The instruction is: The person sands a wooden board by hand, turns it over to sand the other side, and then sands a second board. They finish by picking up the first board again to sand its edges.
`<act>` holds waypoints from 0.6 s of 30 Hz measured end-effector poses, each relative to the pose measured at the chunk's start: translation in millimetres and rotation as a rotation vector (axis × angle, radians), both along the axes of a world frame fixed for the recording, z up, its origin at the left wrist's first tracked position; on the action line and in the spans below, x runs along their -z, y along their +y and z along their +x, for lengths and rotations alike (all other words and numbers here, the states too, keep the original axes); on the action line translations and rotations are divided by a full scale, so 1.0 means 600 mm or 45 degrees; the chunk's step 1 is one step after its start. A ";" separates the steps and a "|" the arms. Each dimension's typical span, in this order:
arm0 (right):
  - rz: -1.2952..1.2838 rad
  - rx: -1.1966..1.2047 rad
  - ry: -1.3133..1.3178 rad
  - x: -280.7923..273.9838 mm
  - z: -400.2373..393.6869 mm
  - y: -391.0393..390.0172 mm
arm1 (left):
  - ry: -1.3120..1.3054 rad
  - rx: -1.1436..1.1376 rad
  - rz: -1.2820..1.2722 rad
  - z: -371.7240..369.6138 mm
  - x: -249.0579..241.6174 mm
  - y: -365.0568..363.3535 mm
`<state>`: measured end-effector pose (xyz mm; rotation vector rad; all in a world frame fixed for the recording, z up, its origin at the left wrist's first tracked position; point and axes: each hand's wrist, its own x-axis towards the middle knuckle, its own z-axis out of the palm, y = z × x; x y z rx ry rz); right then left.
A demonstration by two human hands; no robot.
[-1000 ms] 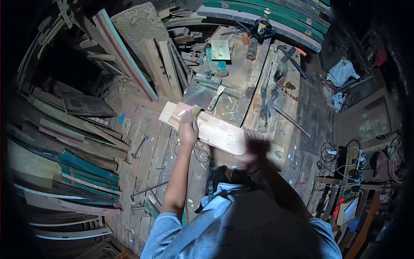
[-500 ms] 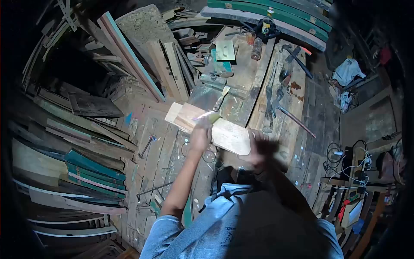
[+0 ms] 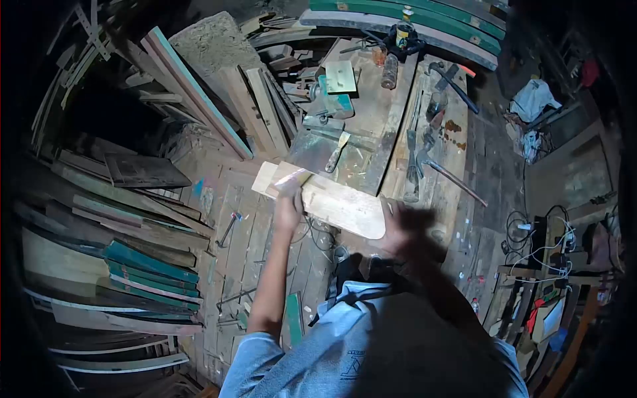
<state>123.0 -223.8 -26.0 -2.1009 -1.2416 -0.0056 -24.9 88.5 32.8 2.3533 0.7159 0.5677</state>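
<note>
A pale wooden board [image 3: 342, 204] with a rounded right end lies slantwise in front of my body. My left hand [image 3: 288, 209] is closed on a small pale yellowish sheet [image 3: 295, 178], pressed against the board near its left end. What the sheet is made of is too small to tell. At the other end, my right hand [image 3: 396, 233] grips the board's rounded edge, its fingers partly in shadow. Just beyond the board, a scraper-like tool [image 3: 338, 152] rests on the workbench [image 3: 371, 126].
A hammer [image 3: 454, 180], a brush [image 3: 412, 166] and a glass jar [image 3: 389, 71] are on the bench. Planks [image 3: 199, 93] lean at the back left, and stacked boards [image 3: 149, 268] line the left side. Cables [image 3: 557, 249] hang at the right.
My left hand has slid left along the board with the sheet. My right hand still holds the right end. The view has shifted slightly.
</note>
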 end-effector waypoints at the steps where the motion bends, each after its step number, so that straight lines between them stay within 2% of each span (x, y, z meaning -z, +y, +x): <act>1: -0.032 0.018 -0.023 -0.004 -0.004 -0.003 | 0.037 -0.107 0.033 -0.005 0.034 0.061; 3: -0.090 0.054 -0.023 0.013 -0.005 -0.001 | 0.095 -0.201 0.262 0.004 0.066 0.103; 4: -0.120 0.070 -0.017 0.028 -0.007 -0.001 | -0.024 -0.179 0.163 0.020 0.014 0.047; 6: -0.068 0.044 -0.045 0.039 -0.001 0.003 | 0.088 -0.075 0.071 0.035 0.014 -0.068; 7: -0.015 0.040 -0.073 0.031 -0.002 0.003 | -0.043 0.010 -0.082 0.040 0.037 -0.132; 8: 0.036 0.043 -0.101 0.025 -0.003 0.002 | -0.236 0.221 -0.130 0.043 0.030 -0.195; 9: 0.045 0.060 -0.101 0.023 -0.006 0.001 | -0.077 0.420 0.002 0.033 0.042 -0.225; 10: 0.070 0.066 -0.121 0.021 -0.011 -0.001 | -0.113 0.477 0.043 0.036 0.054 -0.232; 12: 0.129 0.073 -0.177 0.015 -0.010 0.002 | -0.063 0.456 0.029 0.032 0.041 -0.187; 13: 0.079 0.060 -0.205 0.003 -0.010 -0.005 | -0.149 0.282 -0.030 0.036 0.080 -0.149; 15: 0.034 0.017 -0.159 -0.010 -0.005 -0.004 | 0.185 -0.017 0.061 0.040 0.000 -0.068; 16: 0.011 -0.001 -0.136 -0.015 -0.003 -0.005 | 0.089 -0.025 0.089 0.034 0.026 -0.005; 17: -0.037 -0.004 -0.052 -0.003 -0.002 -0.003 | 0.078 -0.160 -0.001 0.030 -0.005 0.018; 18: -0.022 0.006 -0.050 0.006 0.002 -0.001 | -0.022 -0.158 0.283 0.022 0.006 0.049</act>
